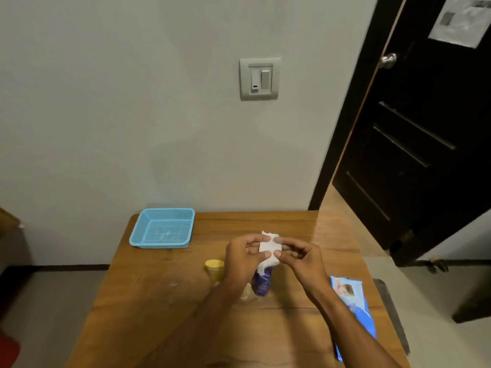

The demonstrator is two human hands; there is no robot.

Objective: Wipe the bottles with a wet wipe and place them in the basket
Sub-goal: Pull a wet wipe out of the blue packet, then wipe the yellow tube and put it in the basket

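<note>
Head view: both hands meet over the middle of the counter (159,301), sharing 1 white wipe (268,248). The left hand (243,257) pinches its near edge between thumb and curled fingers; the right hand (299,257) pinches the opposite edge with thumb and forefinger, the other fingers loosely bent. The wipe hangs folded between them, its lower end draped over the top of a purple bottle (262,284) that stands just below the hands. Whether either hand also grips that bottle cannot be told; its cap is hidden. A yellow bottle (215,269) stands just left of it, beside the left wrist. The blue basket (162,228) sits at the far left corner, well apart, with no bottles in it. The wipe pack (350,301) lies at the right edge.

The step in hand looks like readying the wipe or starting on the purple bottle. Next probably calls for 1 hand to steady the bottle while the other rubs the wipe round its body, then a carry left to the basket.
</note>
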